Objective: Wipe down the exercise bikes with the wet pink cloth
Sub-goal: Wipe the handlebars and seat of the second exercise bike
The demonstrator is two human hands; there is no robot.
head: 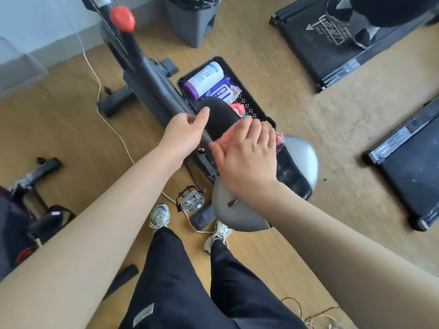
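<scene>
You're mid-wipe on the grey and black exercise bike (152, 77). Your right hand (249, 157), grip flat and wide, presses the wet pink fluffy cloth (223, 138) onto the black padded saddle (221, 110), while your left hand (185, 134) clasps the saddle's edge. The frame and red round knob (122, 19) probably remain to do.

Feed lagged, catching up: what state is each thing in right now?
seat: gripped by left hand
pink cloth: flat on seat, pressed by right hand
wipes tub: on its side in basket
</scene>
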